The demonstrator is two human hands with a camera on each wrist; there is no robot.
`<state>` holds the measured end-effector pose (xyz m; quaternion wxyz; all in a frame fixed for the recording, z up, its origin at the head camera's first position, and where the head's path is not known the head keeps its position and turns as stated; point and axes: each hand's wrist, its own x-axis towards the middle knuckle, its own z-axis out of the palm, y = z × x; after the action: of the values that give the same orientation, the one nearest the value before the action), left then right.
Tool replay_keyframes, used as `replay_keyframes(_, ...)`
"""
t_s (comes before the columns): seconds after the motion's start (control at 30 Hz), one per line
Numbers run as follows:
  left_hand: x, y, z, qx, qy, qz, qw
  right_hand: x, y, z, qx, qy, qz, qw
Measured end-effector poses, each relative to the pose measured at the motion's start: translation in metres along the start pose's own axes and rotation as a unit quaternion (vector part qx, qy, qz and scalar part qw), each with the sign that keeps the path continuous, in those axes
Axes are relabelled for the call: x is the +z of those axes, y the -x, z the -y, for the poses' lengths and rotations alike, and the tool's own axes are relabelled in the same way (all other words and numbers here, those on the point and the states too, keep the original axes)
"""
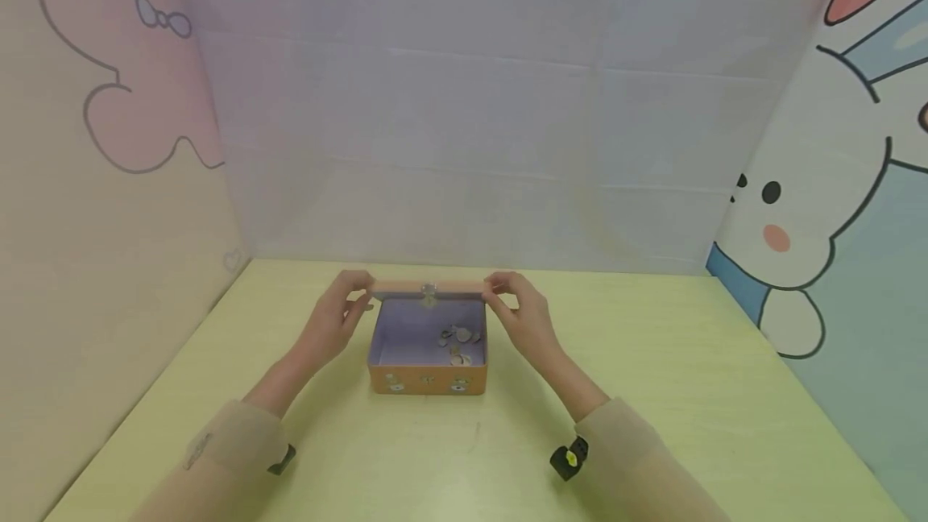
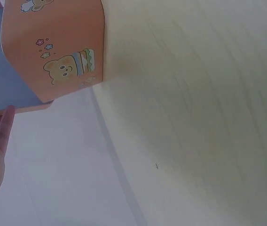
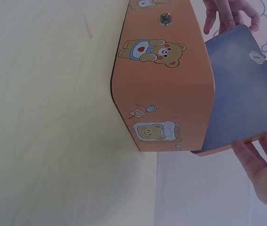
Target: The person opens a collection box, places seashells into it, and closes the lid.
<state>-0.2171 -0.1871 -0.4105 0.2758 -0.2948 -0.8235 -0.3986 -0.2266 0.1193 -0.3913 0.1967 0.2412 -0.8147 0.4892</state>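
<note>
An orange tin box [image 1: 428,381] with bear pictures stands on the table, its lilac inside showing. Its hinged lid [image 1: 399,288] is partly raised, and a metal clasp hangs at the middle of the lid's front edge. My left hand [image 1: 337,316] pinches the lid's left edge between thumb and fingers. At the opposite edge, my right hand [image 1: 528,321] grips the lid the same way; the right wrist view shows its thumb against the rim and the lid's grey inner face [image 3: 246,84]. Several small silvery, coin-like pieces [image 1: 462,335] lie in the box's right half.
The pale yellow table [image 1: 652,361] runs back to a whitish wall [image 1: 435,119]. Side panels with a pink cartoon figure [image 1: 145,119] and a white rabbit [image 1: 805,208] flank it. Dark wrist devices [image 1: 569,459] sit by both sleeves.
</note>
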Motion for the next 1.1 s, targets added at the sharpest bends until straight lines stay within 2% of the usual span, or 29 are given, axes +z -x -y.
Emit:
replay_keyframes(0.13,-0.001,0.004,-0.003,-0.003,-0.004,-0.005,1.0000,0.000,0.004,-0.001,-0.008,0.000,0.004,1.0000)
replay_keyframes(0.3,-0.003,0.007,-0.008,-0.001,-0.046,-0.005,0.9989,-0.001,0.009,-0.003,-0.014,0.000,0.019,0.9997)
replay_keyframes(0.43,-0.007,0.006,-0.019,0.008,-0.070,-0.026,0.9972,-0.002,0.010,-0.004,-0.027,0.003,0.026,0.9993)
replay_keyframes(0.5,-0.008,0.006,-0.027,0.000,-0.075,-0.040,0.9963,-0.003,0.010,-0.004,-0.034,0.002,0.028,0.9990)
replay_keyframes(0.67,-0.007,0.005,-0.047,-0.044,-0.066,-0.061,0.9950,-0.005,0.010,-0.004,-0.038,-0.001,0.033,0.9987)
replay_keyframes(0.73,-0.005,0.004,-0.052,-0.047,-0.059,-0.064,0.9951,-0.006,0.010,-0.003,-0.037,-0.002,0.035,0.9987)
replay_keyframes(0.8,-0.002,0.002,-0.053,-0.033,-0.058,-0.060,0.9960,-0.006,0.009,-0.003,-0.036,-0.002,0.038,0.9986)
replay_keyframes(0.9,0.005,-0.002,-0.048,0.009,-0.077,-0.043,0.9961,-0.007,0.009,-0.003,-0.040,0.004,0.039,0.9984)
replay_keyframes(1.0,0.011,-0.010,-0.043,0.053,-0.104,-0.032,0.9927,-0.006,0.009,-0.004,-0.043,0.007,0.040,0.9983)
replay_keyframes(1.1,0.016,-0.019,-0.044,0.075,-0.113,-0.028,0.9904,-0.006,0.010,-0.004,-0.042,0.003,0.041,0.9983)
